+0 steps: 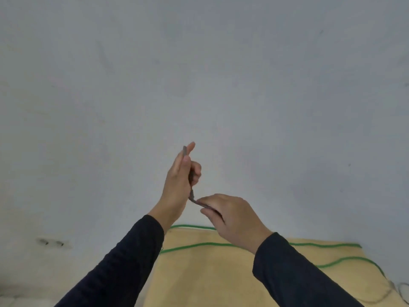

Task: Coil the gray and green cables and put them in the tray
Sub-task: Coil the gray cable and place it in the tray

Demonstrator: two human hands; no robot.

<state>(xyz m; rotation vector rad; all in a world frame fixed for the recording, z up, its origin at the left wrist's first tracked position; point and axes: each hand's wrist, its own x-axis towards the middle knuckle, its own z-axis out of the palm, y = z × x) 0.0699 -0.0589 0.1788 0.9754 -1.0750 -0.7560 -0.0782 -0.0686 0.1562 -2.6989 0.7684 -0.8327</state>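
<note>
While left hand (179,185) grips gray cable (191,194), right hand (230,216) pinches it

A plain pale grey wall (221,74) filled most of the view, evenly lit, with faint scuffs. Two small dark marks (50,242) sat low on the left. A tan, matte table surface (199,273) occupied the lower centre, against the wall.

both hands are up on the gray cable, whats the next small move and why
Probably wrap the next loop: the right hand pinches the thin gray cable running up into the left hand, while the green cable lies uncoiled on the tan tabletop.
</note>
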